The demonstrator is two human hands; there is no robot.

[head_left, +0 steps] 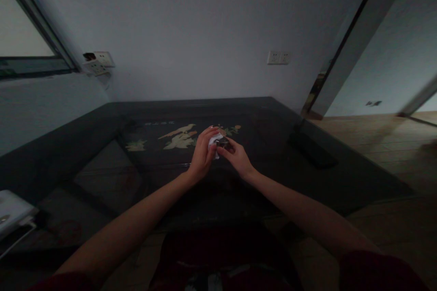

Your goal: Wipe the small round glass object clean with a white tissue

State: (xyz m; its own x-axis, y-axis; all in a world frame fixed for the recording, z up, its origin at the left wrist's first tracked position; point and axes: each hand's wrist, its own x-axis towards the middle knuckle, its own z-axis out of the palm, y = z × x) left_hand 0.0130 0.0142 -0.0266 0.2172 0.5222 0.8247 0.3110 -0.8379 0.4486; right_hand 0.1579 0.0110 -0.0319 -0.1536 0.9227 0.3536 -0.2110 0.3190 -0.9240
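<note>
Above the middle of a dark glossy table (239,200), my two hands meet. My left hand (202,152) is closed on a crumpled white tissue or cloth (215,139); which of the two I cannot tell. A small dark, shiny object (223,142) is pinched in the fingers of my right hand (240,158), and the white piece presses against its left side. Fingers cover part of this object, and the dim light hides its kind.
A long black object (316,149) lies on the table's right side. At the left edge sits a white box-like device (13,213) with a white cable (20,238). Wall sockets (278,57) are on the wall behind. Bird and flower pictures (179,138) decorate the tabletop.
</note>
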